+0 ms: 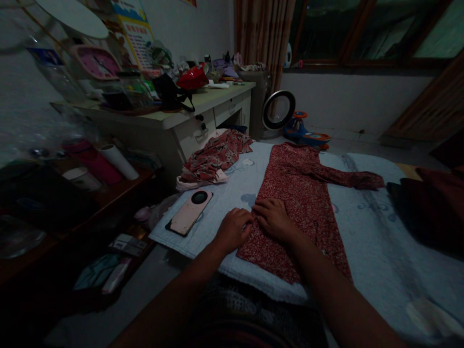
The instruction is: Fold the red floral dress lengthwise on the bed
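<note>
1. The bed (380,251), with its pale quilted cover, lies under both hands and carries everything close to them.
2. The red patterned dress (300,193) lies flat on the bed, directly under the hands and stretching away from them. One long sleeve goes out to the right, well beyond the right hand. The hem is on the near side, towards the person.
3. The second patterned garment (215,157) lies crumpled, far ahead and left of the left hand, at the corner of the bed. It is apart from the dress.
4. The left hand (234,228) rests at the left edge of the dress, with the fingers curled down on the cloth. It looks loosely closed; I cannot tell if it really pinches the edge.
5. The right hand (273,217) lies just beside it, touching it, palm down on the dress, with the fingers bent and pressing. It holds nothing that I can see.
6. The phone (190,212) lies back side up on the bed, near the left hand on its left, not touching the dress.
7. My judgement: the step in hand is to flatten or gather the left side of the dress for folding. The next move probably calls for a firm pinch on this edge, and for bringing it over evenly so the cloth does not wrinkle.
</note>
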Tool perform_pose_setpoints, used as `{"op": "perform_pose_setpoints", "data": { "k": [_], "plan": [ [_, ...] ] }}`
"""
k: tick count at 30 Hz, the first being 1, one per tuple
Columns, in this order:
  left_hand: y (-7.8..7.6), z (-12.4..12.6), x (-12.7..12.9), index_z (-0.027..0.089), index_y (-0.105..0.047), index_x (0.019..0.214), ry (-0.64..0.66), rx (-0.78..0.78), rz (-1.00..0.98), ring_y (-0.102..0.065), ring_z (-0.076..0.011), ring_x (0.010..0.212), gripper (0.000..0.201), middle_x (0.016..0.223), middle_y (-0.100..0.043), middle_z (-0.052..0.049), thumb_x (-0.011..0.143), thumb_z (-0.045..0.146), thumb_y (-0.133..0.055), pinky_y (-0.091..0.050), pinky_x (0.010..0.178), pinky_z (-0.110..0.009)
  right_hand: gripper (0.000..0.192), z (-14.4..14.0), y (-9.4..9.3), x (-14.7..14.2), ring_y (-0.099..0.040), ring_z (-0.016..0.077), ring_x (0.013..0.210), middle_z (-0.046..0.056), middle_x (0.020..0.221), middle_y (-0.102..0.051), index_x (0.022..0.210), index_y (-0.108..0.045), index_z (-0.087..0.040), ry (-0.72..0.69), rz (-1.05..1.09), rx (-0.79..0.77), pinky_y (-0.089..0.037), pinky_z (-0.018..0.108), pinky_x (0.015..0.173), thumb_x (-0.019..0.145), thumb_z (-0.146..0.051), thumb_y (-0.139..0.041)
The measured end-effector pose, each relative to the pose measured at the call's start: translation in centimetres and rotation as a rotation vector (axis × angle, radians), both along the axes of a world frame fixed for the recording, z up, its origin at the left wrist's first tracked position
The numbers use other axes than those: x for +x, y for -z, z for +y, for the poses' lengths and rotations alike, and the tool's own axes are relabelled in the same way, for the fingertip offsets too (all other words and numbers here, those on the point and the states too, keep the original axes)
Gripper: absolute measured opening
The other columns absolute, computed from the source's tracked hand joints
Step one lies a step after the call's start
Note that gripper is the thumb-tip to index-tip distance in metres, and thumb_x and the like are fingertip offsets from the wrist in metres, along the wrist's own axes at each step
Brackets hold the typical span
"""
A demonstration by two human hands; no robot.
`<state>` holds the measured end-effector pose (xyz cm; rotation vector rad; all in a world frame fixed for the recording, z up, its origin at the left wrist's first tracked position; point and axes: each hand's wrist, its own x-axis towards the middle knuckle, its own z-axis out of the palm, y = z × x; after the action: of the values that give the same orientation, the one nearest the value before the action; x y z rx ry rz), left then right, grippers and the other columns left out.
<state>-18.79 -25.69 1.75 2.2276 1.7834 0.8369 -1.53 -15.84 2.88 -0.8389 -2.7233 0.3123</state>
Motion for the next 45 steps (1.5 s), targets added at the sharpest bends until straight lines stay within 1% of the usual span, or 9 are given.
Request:
{"op": "perform_pose_setpoints", "data": {
  "k": [7,13,16,25,27,31,33,38,45],
  "plan": [
    [0.1,0.1,-0.1,0.02,-0.065,0.091,-0.01,-0.017,0.03,-0.057,-0.0211,0.092,0.013,0.095,-0.066,-0.005,0.087,0.011,-0.056,-0.045,0.085,-0.035,0.044,0.0,0.3,0.0,-0.041,0.0298,0.127,0.007,0.146,-0.052,0.136,-0.058,-0.024,0.066,-0.043,0.025,-0.025,0.049,0.11,0.094,-0.03,-0.048],
    [0.4,0.4,-0.1,0.022,-0.064,0.11,-0.031,-0.021,-0.007,-0.058,-0.0206,0.095,0.026,0.103,-0.069,-0.003,0.093,0.01,-0.048,-0.045,0.088,-0.035,0.043,-0.2,0.4,-0.2,-0.042,0.0294,0.127,0.007,0.146,-0.052,0.137,-0.057,-0.025,0.084,-0.062,0.048,-0.026,0.049,0.11,0.096,-0.033,-0.048],
    [0.6,0.5,-0.2,0.023,-0.066,0.109,-0.035,-0.048,0.017,-0.058,-0.0207,0.097,0.026,0.102,-0.068,-0.003,0.093,0.011,-0.049,-0.045,0.09,-0.035,0.044,-0.2,0.5,-0.2,-0.043,0.0293,0.127,0.009,0.146,-0.051,0.137,-0.056,-0.024,0.083,-0.079,0.05,-0.026,0.049,0.11,0.096,-0.038,-0.047],
    [0.6,0.5,-0.4,0.022,-0.069,0.1,-0.004,-0.033,0.057,-0.058,-0.0212,0.095,0.018,0.099,-0.066,-0.004,0.09,0.013,-0.057,-0.045,0.088,-0.035,0.074,-0.5,-0.7,0.8,-0.032,0.0344,0.141,0.015,0.157,-0.037,0.149,-0.043,-0.019,-0.004,-0.208,0.0,-0.02,0.057,0.114,0.087,-0.057,-0.055],
    [0.5,0.5,-0.3,0.022,-0.069,0.101,0.0,-0.034,0.052,-0.058,-0.0213,0.096,0.018,0.099,-0.065,-0.004,0.09,0.013,-0.057,-0.045,0.089,-0.035,0.073,-1.2,-1.1,0.9,-0.031,0.034,0.141,0.016,0.157,-0.036,0.148,-0.044,-0.018,0.0,-0.203,0.011,-0.018,0.056,0.115,0.086,-0.055,-0.058],
    [0.3,0.5,-0.4,0.02,-0.07,0.1,0.011,-0.028,0.027,-0.058,-0.0214,0.095,0.017,0.097,-0.065,-0.005,0.09,0.013,-0.057,-0.045,0.089,-0.035,0.056,-3.4,-1.5,0.4,-0.036,0.0313,0.137,0.016,0.15,-0.044,0.138,-0.052,-0.017,0.032,-0.097,0.061,-0.022,0.05,0.115,0.089,-0.043,-0.058],
    [0.2,0.6,-0.6,0.019,-0.07,0.098,0.027,-0.039,0.004,-0.058,-0.0211,0.094,0.017,0.095,-0.065,-0.004,0.09,0.013,-0.057,-0.045,0.089,-0.034,0.054,-4.4,-1.2,0.0,-0.039,0.0304,0.134,0.016,0.147,-0.047,0.138,-0.051,-0.016,0.051,-0.045,0.056,-0.026,0.048,0.114,0.09,-0.04,-0.056],
    [-0.2,1.1,-1.7,0.02,-0.07,0.097,0.146,-0.091,-0.045,-0.058,-0.0191,0.094,0.018,0.095,-0.064,-0.003,0.088,0.011,-0.057,-0.046,0.089,-0.031,0.067,-6.1,0.4,-0.9,-0.045,0.0324,0.129,0.019,0.141,-0.051,0.145,-0.039,-0.011,0.161,0.015,-0.003,-0.034,0.047,0.108,0.09,-0.045,-0.056],
    [-0.2,2.1,-2.7,0.019,-0.07,0.101,0.272,-0.141,-0.086,-0.058,-0.0185,0.093,0.023,0.095,-0.063,-0.003,0.085,0.01,-0.056,-0.047,0.085,-0.029,0.089,-7.6,0.5,-1.6,-0.038,0.0374,0.136,0.019,0.151,-0.042,0.152,-0.029,-0.015,0.217,0.002,-0.002,-0.026,0.056,0.112,0.081,-0.055,-0.064]
  ]
}}
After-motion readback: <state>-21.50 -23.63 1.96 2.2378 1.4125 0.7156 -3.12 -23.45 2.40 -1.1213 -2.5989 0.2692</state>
